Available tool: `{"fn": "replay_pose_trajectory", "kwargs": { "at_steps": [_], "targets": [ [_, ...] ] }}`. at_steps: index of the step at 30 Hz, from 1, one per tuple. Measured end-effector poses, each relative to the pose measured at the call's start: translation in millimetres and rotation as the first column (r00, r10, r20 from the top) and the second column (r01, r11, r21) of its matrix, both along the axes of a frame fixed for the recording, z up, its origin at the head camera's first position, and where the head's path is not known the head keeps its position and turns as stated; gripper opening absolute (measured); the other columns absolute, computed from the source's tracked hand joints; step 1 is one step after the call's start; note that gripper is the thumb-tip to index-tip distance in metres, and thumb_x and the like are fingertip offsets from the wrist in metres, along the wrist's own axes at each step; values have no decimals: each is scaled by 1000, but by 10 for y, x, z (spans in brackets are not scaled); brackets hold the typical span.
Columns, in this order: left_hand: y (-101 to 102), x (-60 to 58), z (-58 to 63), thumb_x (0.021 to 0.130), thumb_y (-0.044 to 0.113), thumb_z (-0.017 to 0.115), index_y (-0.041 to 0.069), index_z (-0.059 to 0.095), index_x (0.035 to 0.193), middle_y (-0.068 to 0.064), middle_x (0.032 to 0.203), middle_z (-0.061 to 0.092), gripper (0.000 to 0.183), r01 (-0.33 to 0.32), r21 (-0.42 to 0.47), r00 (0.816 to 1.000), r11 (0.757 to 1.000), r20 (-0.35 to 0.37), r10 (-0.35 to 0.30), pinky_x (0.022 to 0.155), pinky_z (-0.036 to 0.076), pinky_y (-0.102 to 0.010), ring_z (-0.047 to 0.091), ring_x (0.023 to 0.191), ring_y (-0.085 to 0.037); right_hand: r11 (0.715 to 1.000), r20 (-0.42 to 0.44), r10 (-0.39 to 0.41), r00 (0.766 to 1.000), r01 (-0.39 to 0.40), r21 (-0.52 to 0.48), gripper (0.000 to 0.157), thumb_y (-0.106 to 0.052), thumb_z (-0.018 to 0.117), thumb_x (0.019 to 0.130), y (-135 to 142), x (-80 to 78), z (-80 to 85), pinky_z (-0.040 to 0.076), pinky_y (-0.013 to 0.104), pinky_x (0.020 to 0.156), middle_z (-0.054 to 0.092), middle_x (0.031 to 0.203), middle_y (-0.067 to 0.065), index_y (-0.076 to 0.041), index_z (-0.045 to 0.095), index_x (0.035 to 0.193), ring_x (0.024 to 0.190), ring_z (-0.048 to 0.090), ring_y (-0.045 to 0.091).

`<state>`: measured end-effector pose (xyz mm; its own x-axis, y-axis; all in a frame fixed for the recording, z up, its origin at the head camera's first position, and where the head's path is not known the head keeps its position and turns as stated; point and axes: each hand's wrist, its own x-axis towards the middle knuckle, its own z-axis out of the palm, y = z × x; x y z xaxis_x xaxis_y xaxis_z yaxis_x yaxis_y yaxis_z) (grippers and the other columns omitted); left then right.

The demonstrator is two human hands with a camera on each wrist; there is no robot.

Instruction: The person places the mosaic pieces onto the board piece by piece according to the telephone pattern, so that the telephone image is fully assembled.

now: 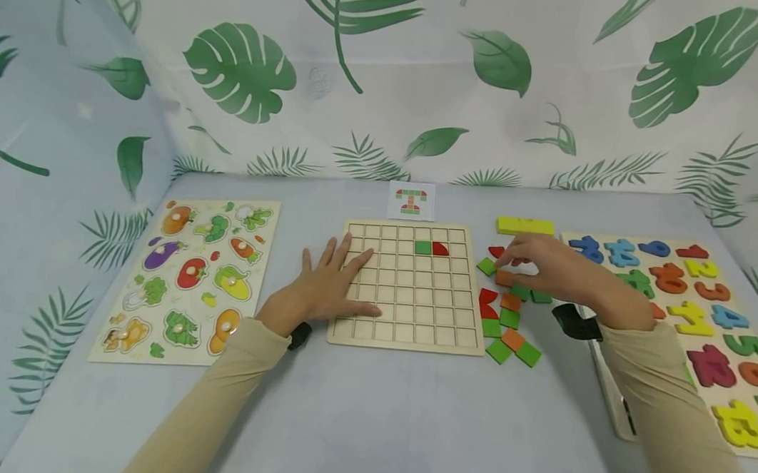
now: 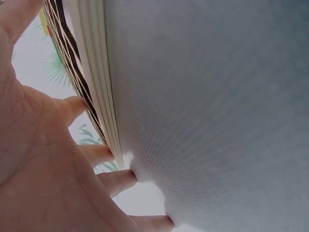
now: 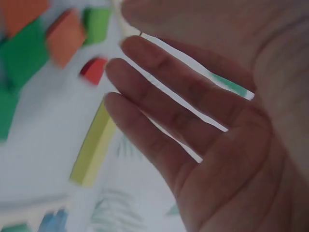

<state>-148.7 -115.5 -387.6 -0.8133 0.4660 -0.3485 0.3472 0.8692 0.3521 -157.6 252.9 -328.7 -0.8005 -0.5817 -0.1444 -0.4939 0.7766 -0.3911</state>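
Tiles (image 1: pixel 529 354) at frame right, likely light and stiff, are best edge-pinched, left hand (image 1: pixel 323 285) splayed, grip of right hand (image 1: pixel 547 269) unclear.

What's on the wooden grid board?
On the wooden grid board: a green square and, beside it, a red quarter-round piece. The left grip covers part of the board's left side; anything beneath is hidden.
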Motion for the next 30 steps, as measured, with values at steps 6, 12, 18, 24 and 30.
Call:
{"fn": "replay_pose_trajectory", "kwargs": {
  "at_steps": [6, 12, 18, 24, 30],
  "targets": [
    [0, -10, -15, 94, 69, 64, 24, 8, 171, -18, 173, -17, 105, 3, -1, 1000, 1000, -4, -3, 116, -8, -77, -14, 158, -42, 997, 33, -27, 999, 24, 72, 25, 6, 83, 84, 268, 49, -101, 59, 50, 83, 72, 105, 7, 2, 79, 108, 97, 70, 31],
    [7, 0, 6, 93, 69, 65, 24, 9, 171, -18, 173, -15, 106, 0, -2, 1000, 1000, -8, 0, 116, -8, -77, -14, 158, -42, 995, 31, -50, 998, 47, 85, 26, 5, 86, 81, 427, 122, -190, 59, 50, 84, 71, 101, 5, 4, 78, 105, 92, 67, 26],
    [14, -1, 24, 93, 69, 65, 23, 9, 171, -18, 173, -14, 106, 3, -8, 1000, 1000, -14, -4, 116, -7, -77, -13, 158, -43, 994, 30, -88, 996, 86, 63, 26, 5, 85, 81, 488, 130, -233, 60, 49, 84, 71, 100, 6, 4, 78, 106, 91, 68, 25],
    [15, -8, 30, 94, 68, 64, 23, 9, 171, -19, 173, -14, 105, 7, -7, 1000, 1000, -18, -7, 116, -7, -77, -13, 158, -43, 993, 60, -114, 992, 112, 34, 24, 5, 86, 81, 511, 72, -237, 61, 47, 81, 73, 98, 5, 4, 78, 104, 88, 68, 23],
    [5, -7, 10, 93, 69, 65, 24, 8, 171, -18, 173, -16, 106, 0, 2, 1000, 1000, -5, 0, 116, -9, -76, -15, 158, -42, 989, 109, -150, 983, 150, 12, 24, 4, 88, 78, 520, 27, -236, 59, 36, 75, 73, 94, 1, 1, 78, 100, 84, 66, 17]
  ]
}}
